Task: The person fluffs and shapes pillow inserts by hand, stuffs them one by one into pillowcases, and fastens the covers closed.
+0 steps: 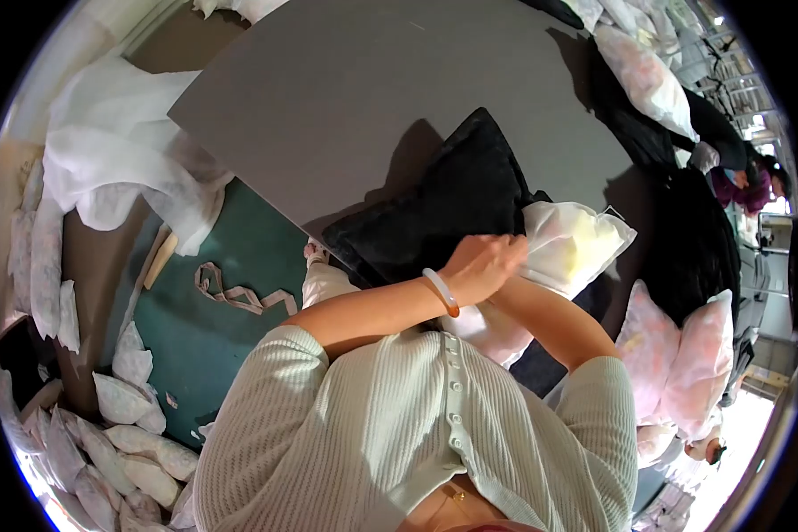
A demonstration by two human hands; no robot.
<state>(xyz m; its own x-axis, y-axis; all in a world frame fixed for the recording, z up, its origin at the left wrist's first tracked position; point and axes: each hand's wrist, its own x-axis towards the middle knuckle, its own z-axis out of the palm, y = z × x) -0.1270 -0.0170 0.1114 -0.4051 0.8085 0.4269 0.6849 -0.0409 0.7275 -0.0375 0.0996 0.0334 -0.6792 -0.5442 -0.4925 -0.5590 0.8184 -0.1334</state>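
A black plush cushion cover [452, 199] lies at the near edge of the grey table, its corners pointing up and to the left. My left hand [486, 266], with a bracelet at the wrist, is at the cover's lower right edge. Its fingers are curled over that edge. My right forearm [541, 310] passes under the left hand, which hides the right hand and whatever it touches. Just right of my hands is a white, translucent filled cushion insert [576, 246] with yellowish filling. A pinkish insert [492, 332] shows partly below my wrists.
The grey table [328, 97] spreads ahead. Dark fabric [692, 239] and pink-white filled inserts [678, 355] are at the right, and another person [727, 146] is beyond. White cloth [120, 133] hangs at the left. Several inserts [120, 452] are piled lower left; a strap [239, 291] lies on the green floor.
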